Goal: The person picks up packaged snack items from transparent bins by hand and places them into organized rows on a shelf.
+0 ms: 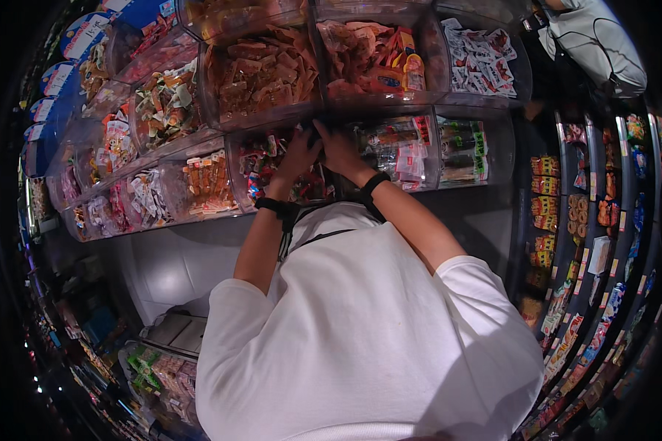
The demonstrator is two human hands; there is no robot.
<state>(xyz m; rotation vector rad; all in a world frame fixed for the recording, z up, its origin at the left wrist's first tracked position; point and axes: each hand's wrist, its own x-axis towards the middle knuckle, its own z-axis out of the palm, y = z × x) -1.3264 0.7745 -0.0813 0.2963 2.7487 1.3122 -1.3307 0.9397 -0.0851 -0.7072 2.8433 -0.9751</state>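
Note:
My left hand (299, 153) reaches over a clear plastic bin of small red-wrapped snacks (260, 157). My right hand (339, 150) is close beside it, near the divider to the neighbouring bin of clear-packed snacks (400, 146). The fingertips of both hands nearly meet in a dark patch below the upper row of bins. Whether they pinch anything there is too dim to see. Black bands circle both wrists. Just left of my left hand is a bin of orange-brown packaged snacks (209, 182).
Larger bins hold brown vacuum-packed snacks (265, 71), red packets (358, 60) and white sachets (480, 60). Green-edged packs (463, 149) fill the bin at the row's right end. Shelves of packaged snacks (545, 193) run along the right. A person in a light top (601, 44) stands at the upper right.

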